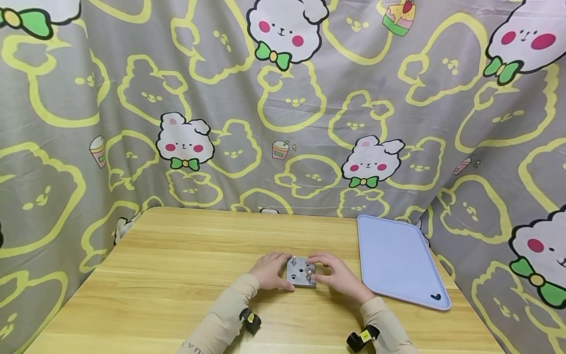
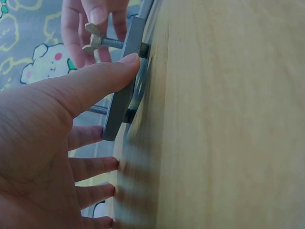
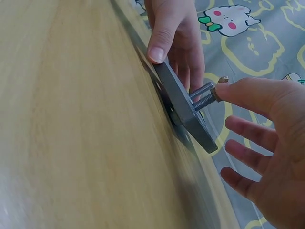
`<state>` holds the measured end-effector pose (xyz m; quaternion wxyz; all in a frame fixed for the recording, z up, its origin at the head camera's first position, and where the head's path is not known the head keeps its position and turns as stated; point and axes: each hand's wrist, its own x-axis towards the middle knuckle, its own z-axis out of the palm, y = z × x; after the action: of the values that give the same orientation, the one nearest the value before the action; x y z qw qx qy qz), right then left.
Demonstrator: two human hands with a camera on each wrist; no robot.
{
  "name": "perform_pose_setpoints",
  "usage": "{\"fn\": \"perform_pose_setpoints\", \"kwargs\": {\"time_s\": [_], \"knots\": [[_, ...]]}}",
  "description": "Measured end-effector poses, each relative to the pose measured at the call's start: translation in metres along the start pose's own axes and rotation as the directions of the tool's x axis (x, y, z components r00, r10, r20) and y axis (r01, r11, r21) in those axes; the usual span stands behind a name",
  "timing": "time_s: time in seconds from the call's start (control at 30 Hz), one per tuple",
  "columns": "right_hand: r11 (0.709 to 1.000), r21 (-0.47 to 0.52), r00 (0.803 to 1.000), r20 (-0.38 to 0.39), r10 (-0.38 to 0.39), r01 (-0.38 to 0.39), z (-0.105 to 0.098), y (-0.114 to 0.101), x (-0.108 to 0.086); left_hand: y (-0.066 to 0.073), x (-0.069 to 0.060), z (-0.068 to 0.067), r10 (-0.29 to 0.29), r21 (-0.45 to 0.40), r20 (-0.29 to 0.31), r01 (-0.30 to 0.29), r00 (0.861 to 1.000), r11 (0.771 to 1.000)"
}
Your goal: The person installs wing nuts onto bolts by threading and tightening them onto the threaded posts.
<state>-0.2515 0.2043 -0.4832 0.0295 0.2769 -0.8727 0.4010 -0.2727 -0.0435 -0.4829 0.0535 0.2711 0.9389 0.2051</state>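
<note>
left hand [image 1: 270,271] grips a metal plate [image 1: 301,277], right hand [image 1: 338,278] at the wing nut [image 2: 93,40]

a grey curtain [image 1: 230,108] printed with rabbits and yellow outlines hangs across the far side and down both flanks. in front of it you have the wooden table [image 1: 199,241]; its near edge is cut off in the head view. a pale blue tray [image 1: 398,260] lies along the table's right side, well apart from the plate. your beige sleeves [image 1: 221,314] come in from the near side, both cut off by the frame, each with a black wrist camera [image 1: 252,322] strapped on.

your left hand comes at the plate from the left, thumb on its near edge and index finger at its edge, so you have hold of it; the other fingers spread, tips down by the table. your right hand arches over the right side, partly spread, thumb against the wing nut. a finger may press from the other side, but the thumb covers that spot, so you cannot tell whether it is pinched; some of those fingers curl loosely, clear of the plate.

the plate lies flat at the near middle, between your hands, its left edge partly covered. one bolt [image 1: 294,261] stands at its far left, and the wing nut sits on a threaded bolt [image 2: 112,43] at the near right. dark stubs [image 2: 144,50] show under the plate, half lost in shadow. a small dark mark [image 1: 436,297] on the tray's near right corner is too small to make out.
</note>
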Motion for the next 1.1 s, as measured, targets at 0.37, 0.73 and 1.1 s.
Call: {"fn": "perform_pose_setpoints", "kwargs": {"time_s": [0.37,0.73,1.1], "knots": [[0.999,0.032,1.0,-0.021,0.014,-0.013,-0.003,-0.003,-0.001,0.001,0.0,0.0,0.007,-0.001,-0.005,-0.007,1.0,1.0],[0.999,0.027,1.0,-0.005,0.019,-0.019,0.001,0.002,0.0,0.002,0.0,-0.001,-0.001,-0.012,0.002,0.001,1.0,1.0],[1.0,0.014,1.0,0.006,0.01,-0.01,0.0,0.0,-0.001,0.001,0.0,0.0,0.003,-0.013,0.002,-0.003,1.0,1.0]]}}
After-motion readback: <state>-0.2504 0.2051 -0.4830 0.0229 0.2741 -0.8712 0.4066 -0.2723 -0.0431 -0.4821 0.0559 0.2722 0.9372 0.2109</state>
